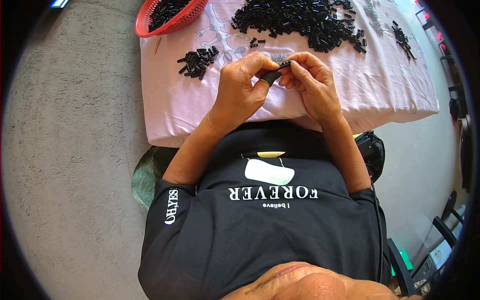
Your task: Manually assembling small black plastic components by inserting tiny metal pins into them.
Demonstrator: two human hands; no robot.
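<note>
**Two Hands Met Over One Small Black Piece**

A small black piece (285, 64) sat between a worker's fingertips, over the pink cloth (390, 87) of a covered table. The left hand (243, 85) pinched it from one side, its thumb wrapped in a black finger cover (270, 77) with a yellow edge. The right hand (316, 85) closed on the other side with thumb and forefinger, its remaining fingers curled beneath. The two hands were drawn close together, the piece bridging them; its finer detail was too small to make out.

Just beyond the fingertips lay a cluster of thin silvery bits (276, 57), partly hidden by the hands. A few loose black pieces (257, 43) rested nearby, and a small pile of black pieces (198, 62) stood to the left. Farther back spread a large heap of black pieces (305, 22), with a red plastic basket (186, 21) of more at the far left corner. A slim wooden stick (157, 46) lay below the basket. Toward the right edge were a narrow black cluster (403, 40) and a scatter of silvery bits (372, 15).

The worker wore a black printed shirt (300, 230); rough gray floor (70, 150) stretched to the left.
</note>
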